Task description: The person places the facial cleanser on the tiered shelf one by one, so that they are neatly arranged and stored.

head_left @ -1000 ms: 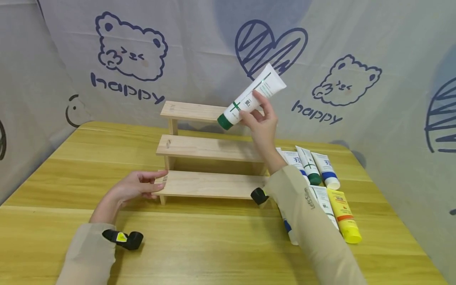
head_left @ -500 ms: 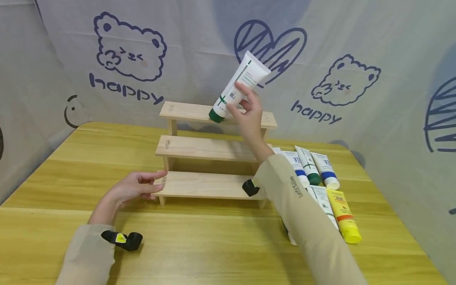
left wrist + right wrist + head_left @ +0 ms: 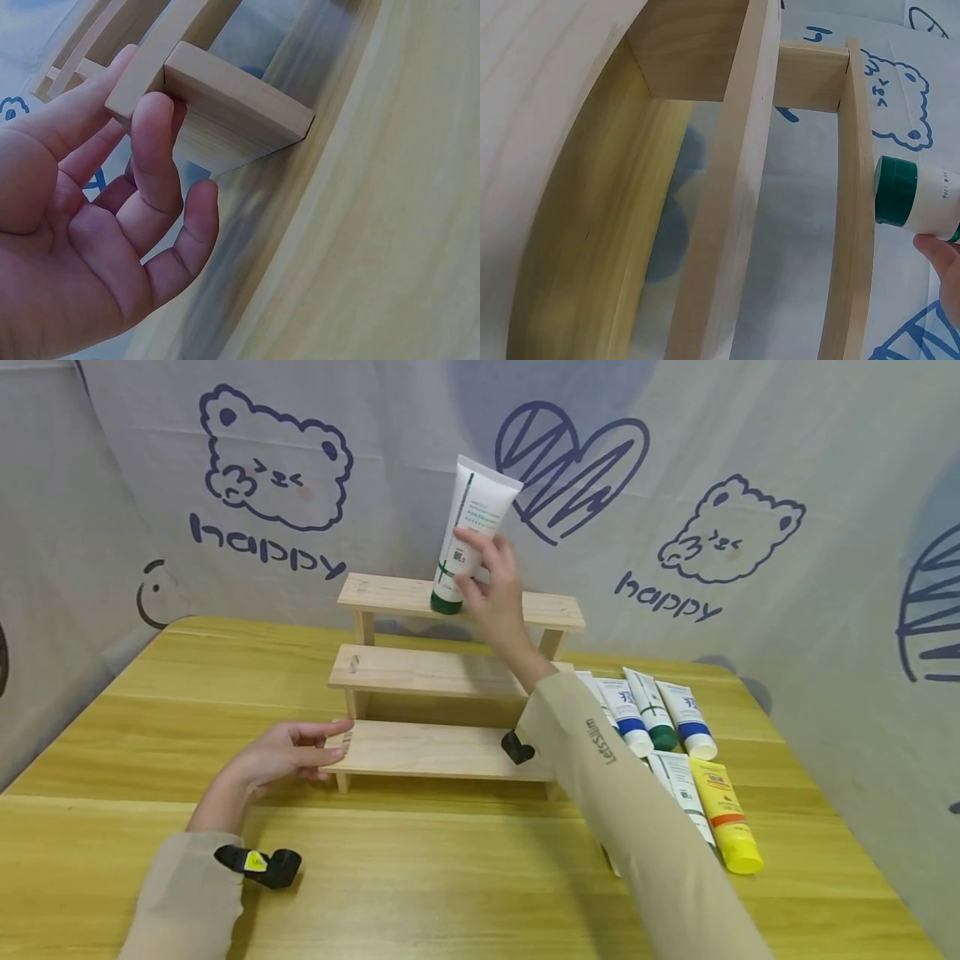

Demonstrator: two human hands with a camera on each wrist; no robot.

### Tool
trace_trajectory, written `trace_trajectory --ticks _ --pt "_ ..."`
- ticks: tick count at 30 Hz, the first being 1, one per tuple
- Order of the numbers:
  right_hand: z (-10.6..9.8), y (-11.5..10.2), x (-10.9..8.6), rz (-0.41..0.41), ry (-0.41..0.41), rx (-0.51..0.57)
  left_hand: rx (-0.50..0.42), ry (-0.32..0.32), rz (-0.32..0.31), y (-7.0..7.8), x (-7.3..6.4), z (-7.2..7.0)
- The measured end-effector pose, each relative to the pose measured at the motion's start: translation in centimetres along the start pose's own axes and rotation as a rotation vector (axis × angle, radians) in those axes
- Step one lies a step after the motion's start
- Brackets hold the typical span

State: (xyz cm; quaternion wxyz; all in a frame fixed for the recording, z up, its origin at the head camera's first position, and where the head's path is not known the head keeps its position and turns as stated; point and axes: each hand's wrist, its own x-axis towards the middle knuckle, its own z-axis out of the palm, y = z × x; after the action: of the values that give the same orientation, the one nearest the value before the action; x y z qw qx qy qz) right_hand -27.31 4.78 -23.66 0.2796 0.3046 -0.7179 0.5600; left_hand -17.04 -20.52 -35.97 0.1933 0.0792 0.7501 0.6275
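Right hand (image 3: 491, 585): fingers and thumb curled around the lower body of a white tube (image 3: 468, 531), held nearly upright, green cap down. The cap sits on, or just above, the top step of the wooden rack (image 3: 442, 672); contact cannot be confirmed from the head view, and the right wrist view shows the cap just beside the step's edge.

Left hand (image 3: 288, 752): fingers fairly straight, tips resting against the left end of the lowest step; the left wrist view shows thumb and fingers laid on the board end, holding nothing.

Step in hand, by judgement: standing the tube on the top step. Next move likely needs the cap flat on the board and the tube plumb before the grip loosens; a narrow cap under a tall soft body could tip.

Materials: tube is smooth, glossy plastic, flat crimped top, round ribbed cap. Rack is pale unfinished planks, square-edged, three steps. Desk (image 3: 150, 693) has yellowish wood grain. More tubes (image 3: 660, 718) lie flat on the desk right of the rack, one a yellow tube (image 3: 723, 814).
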Motion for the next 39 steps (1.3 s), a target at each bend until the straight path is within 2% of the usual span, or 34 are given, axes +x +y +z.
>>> trace_trajectory --ticks 9,13,19,27,39 --pt "1.0 -0.3 0.5 -0.009 -0.071 -0.046 0.003 0.009 -0.005 -0.3 0.0 -0.1" --pt "1.1 -0.3 0.7 0.029 -0.077 -0.032 0.003 0.016 -0.014 -0.3 0.2 0.0" --pt "0.9 -0.2 0.6 0.107 -0.063 -0.012 -0.004 0.018 -0.015 -0.2 0.2 0.0" --pt "0.7 0.3 -0.7 0.189 -0.018 -0.16 0.013 0.025 -0.013 -0.3 0.2 0.0" --pt "2.2 0.7 -0.2 0.237 0.01 -0.125 0.017 0.022 -0.007 -0.4 0.2 0.1"
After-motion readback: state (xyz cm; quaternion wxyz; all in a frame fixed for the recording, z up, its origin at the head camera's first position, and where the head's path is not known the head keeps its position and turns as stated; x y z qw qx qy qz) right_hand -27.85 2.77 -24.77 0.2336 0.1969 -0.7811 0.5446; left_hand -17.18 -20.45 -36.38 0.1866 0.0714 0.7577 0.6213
